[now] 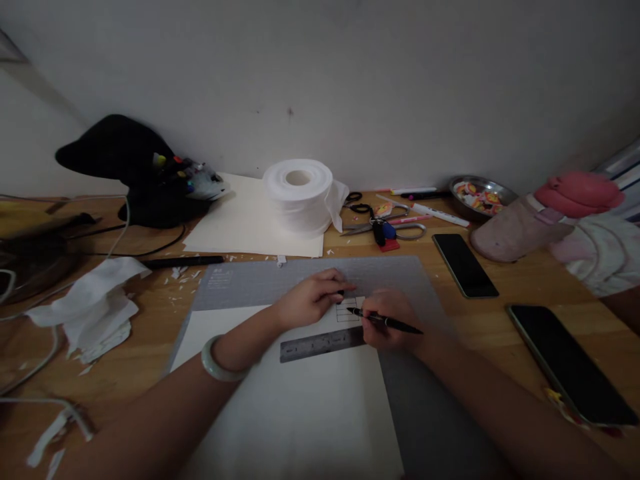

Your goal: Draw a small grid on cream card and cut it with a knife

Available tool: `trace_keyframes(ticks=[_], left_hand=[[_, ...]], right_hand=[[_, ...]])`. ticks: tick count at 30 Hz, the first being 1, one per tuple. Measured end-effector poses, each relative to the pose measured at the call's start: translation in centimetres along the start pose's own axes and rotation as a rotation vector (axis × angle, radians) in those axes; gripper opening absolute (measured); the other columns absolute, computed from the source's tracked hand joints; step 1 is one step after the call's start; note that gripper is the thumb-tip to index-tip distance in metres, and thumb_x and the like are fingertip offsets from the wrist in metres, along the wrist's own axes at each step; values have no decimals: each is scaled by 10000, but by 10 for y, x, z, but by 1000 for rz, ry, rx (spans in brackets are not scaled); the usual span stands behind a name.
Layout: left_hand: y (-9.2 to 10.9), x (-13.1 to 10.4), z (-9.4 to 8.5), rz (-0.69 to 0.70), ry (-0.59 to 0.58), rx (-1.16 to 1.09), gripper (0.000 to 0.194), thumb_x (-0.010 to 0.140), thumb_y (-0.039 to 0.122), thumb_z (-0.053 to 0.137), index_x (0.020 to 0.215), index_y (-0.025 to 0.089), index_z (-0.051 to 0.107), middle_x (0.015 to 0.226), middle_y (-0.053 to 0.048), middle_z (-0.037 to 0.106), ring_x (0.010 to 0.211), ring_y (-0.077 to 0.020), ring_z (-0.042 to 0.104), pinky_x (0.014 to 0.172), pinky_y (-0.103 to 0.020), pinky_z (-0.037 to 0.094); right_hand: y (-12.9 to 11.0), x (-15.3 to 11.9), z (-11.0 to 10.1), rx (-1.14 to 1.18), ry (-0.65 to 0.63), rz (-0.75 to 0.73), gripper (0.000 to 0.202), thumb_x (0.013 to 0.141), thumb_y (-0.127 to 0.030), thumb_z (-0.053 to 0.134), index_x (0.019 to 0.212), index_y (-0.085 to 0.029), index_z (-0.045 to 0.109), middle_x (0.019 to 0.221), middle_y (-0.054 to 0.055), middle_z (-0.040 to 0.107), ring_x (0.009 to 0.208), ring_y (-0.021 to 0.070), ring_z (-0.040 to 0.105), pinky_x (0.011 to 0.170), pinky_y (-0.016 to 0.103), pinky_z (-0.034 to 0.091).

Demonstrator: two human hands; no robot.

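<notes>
Grips a pen (404, 326) in the right hand (387, 313), with fingers curled closed around it, slanting the tip down leftward to a small ruled grid (347, 313) near the far edge of the paper (295, 413). Cannot tell whether touching the paper with the tip. Rests the left hand (311, 297) just left of the grid, with forefinger stretched to the right and the other fingers folded in; has a small dark thing (341, 292) at the fingertips, but cannot tell whether held or merely touched. Wears a pale bangle (220, 365) on the left wrist. Has a ruler (315, 345) lying on the paper, nearer than the grid, with its right end reaching to the right hand. Has the paper laid on a grey mat (265, 277), set on a wooden counter (145, 333).

Beyond the mat, can see a white roll (295, 210) standing on sheets (220, 233). Farther right, can see scissors (415, 231), markers (443, 215), a metal bowl (459, 207) and a bottle (520, 227) with a pink lid. Nearer, has two phones (465, 265) lying dark. On the left, can see crumpled tissue (100, 300) and a black bag (117, 150).
</notes>
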State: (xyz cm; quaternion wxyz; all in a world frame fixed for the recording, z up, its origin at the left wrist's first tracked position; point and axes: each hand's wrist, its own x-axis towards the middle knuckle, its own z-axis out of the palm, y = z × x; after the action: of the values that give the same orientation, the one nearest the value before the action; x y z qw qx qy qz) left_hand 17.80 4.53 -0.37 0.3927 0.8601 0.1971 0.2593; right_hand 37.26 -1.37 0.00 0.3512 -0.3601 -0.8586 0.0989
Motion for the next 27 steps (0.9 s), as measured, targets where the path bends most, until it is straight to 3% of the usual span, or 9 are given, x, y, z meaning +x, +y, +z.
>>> trace_keyframes(ticks=[2,9,14,18,24,27], left_hand=[[0,0,0,1,3,7,303,870,147,414,1117,156,590,939,-75,562,891,-169,525,825,-330,440],[1,2,0,33,34,-6,275,862,140,433,1067,139,617,907,-78,583,865,-166,540,795,-316,455],[0,1,0,33,53,-1,290,854,135,441,1092,144,605,899,-77,580,853,-165,541,780,-314,458],[-1,1,1,36,64,10,295,849,132,444,1109,144,582,885,-68,573,827,-158,535,757,-306,451],[4,0,1,-168,101,-12,206,798,135,516,1003,153,531,805,-13,554,688,-122,495,642,-251,425],[6,1,1,-201,102,-35,121,779,125,533,894,160,530,744,13,527,657,-111,467,622,-236,402]], right_hand=[[-2,1,0,-40,-60,-10,73,681,-183,449,629,-218,486,504,-32,518,474,110,457,507,239,338],[-16,3,5,-149,-42,-231,104,694,-131,422,731,-205,485,526,-28,558,454,115,477,478,242,331],[-23,1,12,-262,-154,-186,61,745,-167,441,740,-180,501,546,4,569,477,138,508,469,271,316],[-28,0,15,-309,-163,-208,96,771,-183,433,784,-170,527,550,14,560,515,144,515,492,271,327],[-32,1,14,-365,-166,-276,130,790,-172,408,801,-156,537,549,7,554,521,145,513,502,270,327],[-31,1,14,-364,-157,-278,136,791,-166,397,784,-160,533,552,6,557,520,146,516,504,270,331]])
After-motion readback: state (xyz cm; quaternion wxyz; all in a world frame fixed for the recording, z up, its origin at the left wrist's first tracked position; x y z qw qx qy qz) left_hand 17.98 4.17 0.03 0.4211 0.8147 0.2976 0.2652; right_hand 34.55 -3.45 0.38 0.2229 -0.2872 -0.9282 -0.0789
